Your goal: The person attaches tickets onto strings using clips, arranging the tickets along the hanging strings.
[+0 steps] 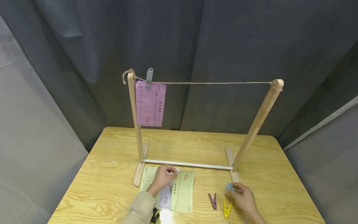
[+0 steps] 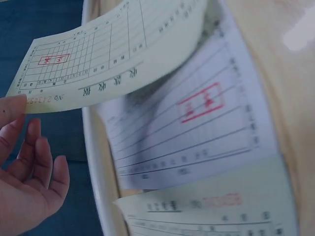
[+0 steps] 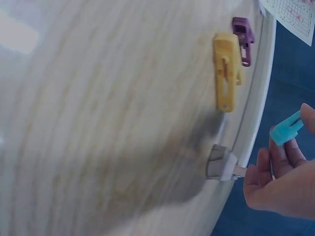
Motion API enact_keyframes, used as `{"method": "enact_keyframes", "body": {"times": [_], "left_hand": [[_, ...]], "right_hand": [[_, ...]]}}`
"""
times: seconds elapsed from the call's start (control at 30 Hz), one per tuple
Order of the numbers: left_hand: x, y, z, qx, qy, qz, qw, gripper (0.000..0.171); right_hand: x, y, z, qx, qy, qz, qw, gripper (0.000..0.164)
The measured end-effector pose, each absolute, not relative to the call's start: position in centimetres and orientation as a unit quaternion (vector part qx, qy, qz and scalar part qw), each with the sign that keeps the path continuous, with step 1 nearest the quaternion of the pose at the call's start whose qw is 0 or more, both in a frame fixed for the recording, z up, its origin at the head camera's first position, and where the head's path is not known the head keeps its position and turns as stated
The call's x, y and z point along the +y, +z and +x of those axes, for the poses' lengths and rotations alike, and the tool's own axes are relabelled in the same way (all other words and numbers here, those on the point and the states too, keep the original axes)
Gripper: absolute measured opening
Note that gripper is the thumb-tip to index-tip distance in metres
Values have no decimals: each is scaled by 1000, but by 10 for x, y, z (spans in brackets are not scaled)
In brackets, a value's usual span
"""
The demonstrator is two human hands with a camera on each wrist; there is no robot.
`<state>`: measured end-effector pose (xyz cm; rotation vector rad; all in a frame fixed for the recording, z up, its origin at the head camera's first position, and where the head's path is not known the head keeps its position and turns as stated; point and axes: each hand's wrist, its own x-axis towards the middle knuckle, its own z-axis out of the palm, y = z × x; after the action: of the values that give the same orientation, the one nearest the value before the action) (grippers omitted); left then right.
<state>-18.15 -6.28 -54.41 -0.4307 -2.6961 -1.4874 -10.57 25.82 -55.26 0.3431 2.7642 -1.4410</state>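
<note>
My left hand [image 1: 163, 179] pinches the corner of a pale yellow receipt slip [image 1: 183, 193] between thumb and finger. In the left wrist view that slip [image 2: 98, 59] is lifted and bowed over a white slip [image 2: 187, 113]. Another pale yellow slip [image 1: 148, 179] lies on the table to the left, partly behind the hand. A teal clothespin [image 3: 287, 129] is held between the thumb and fingers of my right hand [image 1: 243, 199]. Just left of that hand lie a yellow clothespin [image 1: 227, 209] and a purple clothespin [image 1: 213, 201].
A wooden stand [image 1: 255, 124] with a string [image 1: 212, 83] between its posts stands across the table [image 1: 98, 186]. On the string's left end hangs a pink slip [image 1: 151, 105] under a grey clothespin [image 1: 149, 78]. A white crossbar [image 1: 187, 164] joins the posts low down. Grey curtains surround the table.
</note>
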Motion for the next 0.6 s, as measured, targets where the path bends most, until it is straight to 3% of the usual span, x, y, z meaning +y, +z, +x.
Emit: {"method": "enact_keyframes", "body": {"times": [0.6], "left_hand": [[-66, -509, -178, -839, -510, -189, 17, 5]], "right_hand": [[243, -510, -115, 783, -608, 128, 29, 48]]}}
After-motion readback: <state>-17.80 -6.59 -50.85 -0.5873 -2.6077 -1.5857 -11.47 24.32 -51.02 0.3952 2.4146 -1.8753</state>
